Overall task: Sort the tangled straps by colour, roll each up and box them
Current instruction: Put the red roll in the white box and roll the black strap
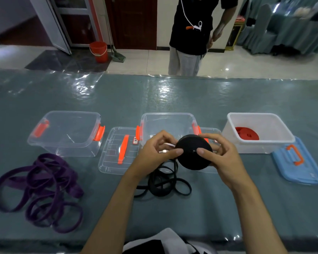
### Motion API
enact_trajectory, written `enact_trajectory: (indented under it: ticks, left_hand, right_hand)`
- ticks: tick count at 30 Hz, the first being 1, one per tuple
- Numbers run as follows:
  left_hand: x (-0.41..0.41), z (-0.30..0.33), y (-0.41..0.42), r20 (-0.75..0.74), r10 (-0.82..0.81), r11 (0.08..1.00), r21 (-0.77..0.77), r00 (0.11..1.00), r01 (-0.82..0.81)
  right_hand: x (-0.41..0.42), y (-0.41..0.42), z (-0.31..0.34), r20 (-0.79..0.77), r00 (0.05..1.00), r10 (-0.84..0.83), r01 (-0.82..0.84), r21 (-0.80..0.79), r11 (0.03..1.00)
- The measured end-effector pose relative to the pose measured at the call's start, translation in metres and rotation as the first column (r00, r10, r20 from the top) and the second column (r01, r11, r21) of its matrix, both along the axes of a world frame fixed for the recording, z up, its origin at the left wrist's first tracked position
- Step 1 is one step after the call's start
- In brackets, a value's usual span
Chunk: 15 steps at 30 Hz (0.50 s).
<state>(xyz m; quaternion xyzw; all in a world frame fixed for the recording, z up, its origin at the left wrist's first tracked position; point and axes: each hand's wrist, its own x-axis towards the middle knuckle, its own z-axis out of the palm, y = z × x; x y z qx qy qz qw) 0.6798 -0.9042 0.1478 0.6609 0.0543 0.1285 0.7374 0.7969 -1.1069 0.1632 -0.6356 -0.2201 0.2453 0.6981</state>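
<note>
At the left of the table (228, 208), which is covered with a shiny grey-green sheet, a purple strap (39, 189) is seen lying loose in many tangled loops. Behind it a clear box (66, 132) with orange latches is placed, and just beside it a clear lid (116, 153) with an orange handle lies flat. In the middle, a black strap roll (193, 153) is held above the table, in front of a second clear box (168, 125); it is wound into a tight, thick disc, and its loose end (163, 182) hangs down into a heap of black loops on the table. The roll is pinched at its left edge by the left hand (154, 153), with thumb and fingers curled. The right hand (222, 154) is closed around the right side of the roll, with the thumb pressed on its face. At the right, a red strap roll (247, 133) is laid inside a white box (275, 143), and a blue lid (299, 162) with an orange handle lies just beside that box.
</note>
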Motion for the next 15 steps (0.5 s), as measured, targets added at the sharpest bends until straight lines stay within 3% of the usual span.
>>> enact_trajectory:
  ticks: [4,8,11,15]
  left_hand:
    - [0.003,0.004,0.008,-0.016,0.003,1.000,-0.001,1.000,-0.003]
    - [0.010,0.009,0.020,0.038,0.108,0.993,0.047,0.993,-0.110]
    - [0.012,0.007,0.021,0.030,0.132,0.991,0.029,0.991,-0.132]
    - [0.017,0.006,0.024,-0.028,0.054,0.997,-0.050,0.998,-0.056]
  right_hand:
    - [-0.001,0.010,0.000,-0.030,0.994,-0.102,0.104,0.079,0.991]
    - [0.001,0.019,-0.004,-0.088,0.996,-0.022,0.027,0.055,0.998]
    - [0.006,0.019,-0.003,-0.048,0.998,0.050,-0.052,-0.030,0.998]
    - [0.013,0.024,0.001,-0.011,1.000,-0.020,0.020,-0.008,1.000]
